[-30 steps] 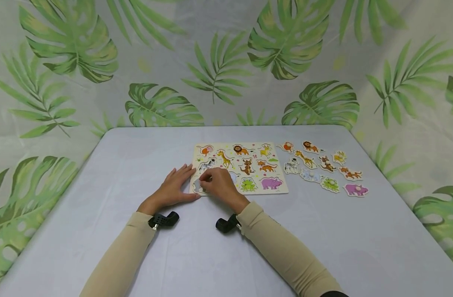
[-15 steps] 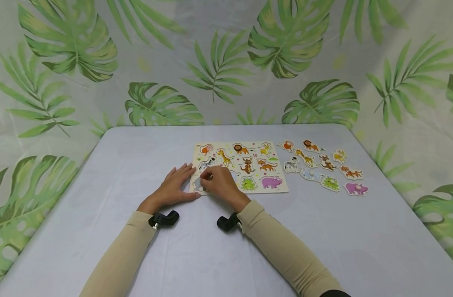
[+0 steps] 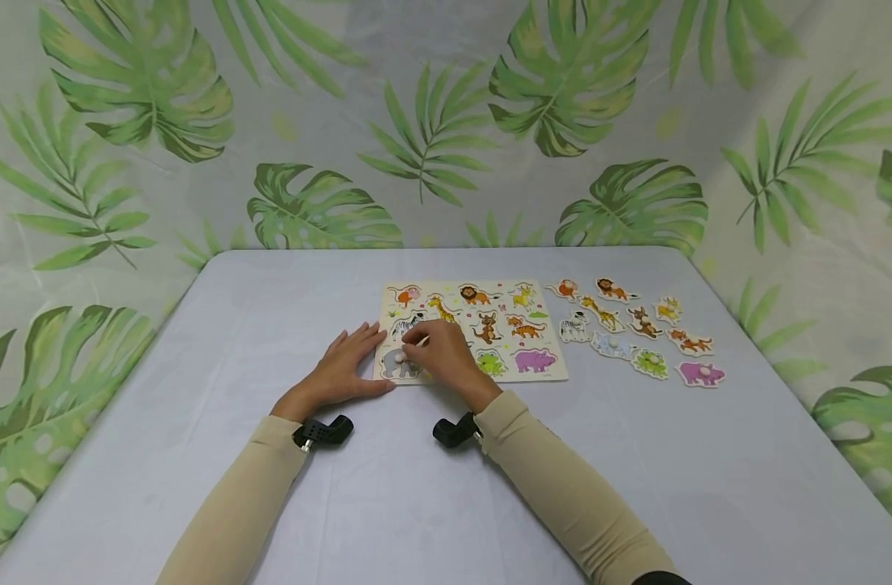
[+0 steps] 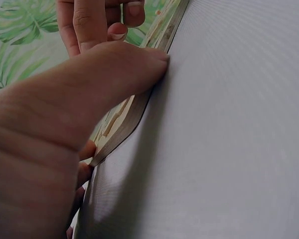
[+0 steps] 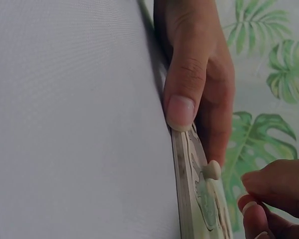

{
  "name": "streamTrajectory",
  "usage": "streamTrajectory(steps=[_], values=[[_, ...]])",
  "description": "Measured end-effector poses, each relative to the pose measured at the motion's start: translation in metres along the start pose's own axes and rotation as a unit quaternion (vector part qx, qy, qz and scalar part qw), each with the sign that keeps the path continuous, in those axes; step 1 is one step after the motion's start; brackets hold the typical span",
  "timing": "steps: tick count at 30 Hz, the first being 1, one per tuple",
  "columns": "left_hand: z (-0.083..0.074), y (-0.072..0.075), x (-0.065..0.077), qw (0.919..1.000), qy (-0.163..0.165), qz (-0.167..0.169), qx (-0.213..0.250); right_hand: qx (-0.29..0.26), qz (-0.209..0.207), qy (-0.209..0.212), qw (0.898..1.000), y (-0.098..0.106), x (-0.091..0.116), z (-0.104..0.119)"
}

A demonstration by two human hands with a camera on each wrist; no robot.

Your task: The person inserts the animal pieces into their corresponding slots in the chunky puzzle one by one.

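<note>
A wooden animal puzzle board (image 3: 504,378) lies on the table. The grey elephant piece (image 3: 391,366) sits in its lower left corner, its knob (image 5: 213,170) plain to see in the right wrist view. My left hand (image 3: 344,366) rests at that corner, the thumb (image 4: 149,64) touching the near edge and the fairly straight fingers along the left side. My right hand (image 3: 446,353) hovers just above and right of the elephant. Its bent fingers (image 5: 279,184) are apart from the knob and hold nothing. Part of the board's bottom row is hidden beneath this hand.
Right of the board lie several loose knobbed pieces, among them a zebra (image 3: 573,327), a lion (image 3: 614,289), a frog (image 3: 648,362) and a purple hippo (image 3: 702,374). A white cloth (image 3: 636,471) covers the table; a leaf-print curtain (image 3: 446,122) hangs behind.
My right hand has let go of the elephant piece and moved slightly up and to the right, uncovering it in the board. The left hand has stayed put.
</note>
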State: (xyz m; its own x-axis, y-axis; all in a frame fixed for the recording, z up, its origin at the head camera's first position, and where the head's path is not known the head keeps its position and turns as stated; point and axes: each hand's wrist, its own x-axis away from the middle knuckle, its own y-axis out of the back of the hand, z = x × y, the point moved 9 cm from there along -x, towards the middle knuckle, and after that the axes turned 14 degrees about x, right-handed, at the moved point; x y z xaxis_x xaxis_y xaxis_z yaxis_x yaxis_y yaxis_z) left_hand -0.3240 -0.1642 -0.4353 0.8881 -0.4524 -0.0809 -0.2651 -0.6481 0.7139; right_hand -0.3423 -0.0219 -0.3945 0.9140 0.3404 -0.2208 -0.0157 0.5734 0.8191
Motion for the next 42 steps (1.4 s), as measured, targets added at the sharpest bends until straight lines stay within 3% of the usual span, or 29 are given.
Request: streamTrajectory(steps=[25, 33, 42], values=[[0.003, 0.003, 0.005, 1.0, 0.0, -0.009, -0.001, -0.03, -0.027, -0.003, 0.999, 0.023, -0.005, 0.006], [0.005, -0.002, -0.001, 1.0, 0.003, -0.001, -0.009, -0.034, -0.055, -0.023, 0.998, 0.04, -0.005, -0.008], [0.007, -0.002, -0.002, 0.9999, 0.01, 0.002, -0.012, -0.035, -0.073, -0.015, 0.997, 0.059, -0.004, -0.022]])
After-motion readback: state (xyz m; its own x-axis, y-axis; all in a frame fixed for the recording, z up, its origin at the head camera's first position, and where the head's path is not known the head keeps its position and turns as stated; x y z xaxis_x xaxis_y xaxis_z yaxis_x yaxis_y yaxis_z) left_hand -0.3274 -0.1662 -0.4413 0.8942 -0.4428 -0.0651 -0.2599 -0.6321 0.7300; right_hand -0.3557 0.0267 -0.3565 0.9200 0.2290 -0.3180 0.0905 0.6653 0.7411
